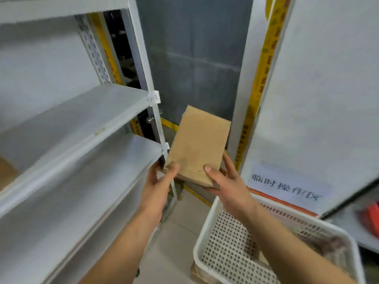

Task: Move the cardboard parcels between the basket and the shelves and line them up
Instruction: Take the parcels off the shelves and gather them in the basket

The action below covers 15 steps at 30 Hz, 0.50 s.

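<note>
A plain brown cardboard parcel (196, 146) is held up in the air between the shelving and the basket, its long side pointing away from me. My left hand (159, 181) grips its near left corner, thumb on top. My right hand (224, 181) grips the near right corner, thumb on the top face and fingers underneath. The white perforated plastic basket (217, 238) stands at the lower right, with something brownish lying inside, partly hidden by my right forearm. White metal shelves (82, 111) rise on the left.
A corner of another cardboard piece (6, 173) shows at the far left on a shelf. A white board with a printed sign (287, 187) leans behind the basket. Yellow striped tape (264, 64) runs up the post. A red object (371, 220) lies at the right edge. Tiled floor lies below.
</note>
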### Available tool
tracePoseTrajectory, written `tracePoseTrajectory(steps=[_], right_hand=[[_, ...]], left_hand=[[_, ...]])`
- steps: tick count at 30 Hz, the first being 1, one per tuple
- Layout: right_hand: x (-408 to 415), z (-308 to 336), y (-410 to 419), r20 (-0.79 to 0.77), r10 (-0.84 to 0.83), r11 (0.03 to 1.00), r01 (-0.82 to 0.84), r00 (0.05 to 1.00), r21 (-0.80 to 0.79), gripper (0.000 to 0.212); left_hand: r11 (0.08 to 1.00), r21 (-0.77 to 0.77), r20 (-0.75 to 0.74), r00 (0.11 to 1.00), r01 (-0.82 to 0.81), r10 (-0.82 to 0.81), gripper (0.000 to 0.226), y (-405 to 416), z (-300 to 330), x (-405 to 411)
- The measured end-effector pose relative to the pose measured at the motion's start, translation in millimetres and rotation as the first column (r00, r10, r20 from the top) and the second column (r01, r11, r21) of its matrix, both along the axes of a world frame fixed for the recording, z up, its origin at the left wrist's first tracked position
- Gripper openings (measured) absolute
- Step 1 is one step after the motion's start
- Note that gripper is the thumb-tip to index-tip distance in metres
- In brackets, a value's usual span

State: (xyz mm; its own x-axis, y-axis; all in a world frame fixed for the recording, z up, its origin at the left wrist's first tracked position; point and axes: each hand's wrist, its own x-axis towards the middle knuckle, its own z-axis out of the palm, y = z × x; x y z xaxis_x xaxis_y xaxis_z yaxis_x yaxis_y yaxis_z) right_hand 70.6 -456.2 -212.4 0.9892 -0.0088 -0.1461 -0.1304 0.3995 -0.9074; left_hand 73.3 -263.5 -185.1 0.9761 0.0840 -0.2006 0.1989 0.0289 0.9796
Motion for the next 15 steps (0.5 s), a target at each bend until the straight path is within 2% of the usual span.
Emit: tracePoseTrajectory(steps=[3, 6, 9, 12, 15], right_hand=[[-18, -34, -52, -0.075, -0.030, 0.996, 0.024, 0.997, -0.082, 0.086], [-40, -75, -88, -0.167, -0.082, 0.991, 0.062, 0.983, -0.117, 0.077], [-68, -117, -110, -0.248, -0.133, 0.987, 0.106, 0.960, -0.120, 0.069], [-91, -153, -127, -0.327, -0.182, 0.983, 0.160, 0.927, -0.095, 0.066], [-104, -194, -140, -0.420, -0.245, 0.969, 0.212, 0.874, -0.123, 0.065]], left_hand=[[0.971, 0.215, -0.010, 0.995, 0.101, -0.101, 0.070, -33, -33, 8], [0.885, 0.371, -0.064, 0.958, 0.282, -0.279, 0.044, -65, -76, 15], [0.783, 0.448, -0.155, 0.900, 0.431, -0.407, 0.050, -100, -115, 13], [0.740, 0.427, -0.241, 0.855, 0.519, -0.460, 0.051, -126, -159, 8], [0.639, 0.454, -0.332, 0.783, 0.621, -0.526, 0.050, -150, -212, 7]])
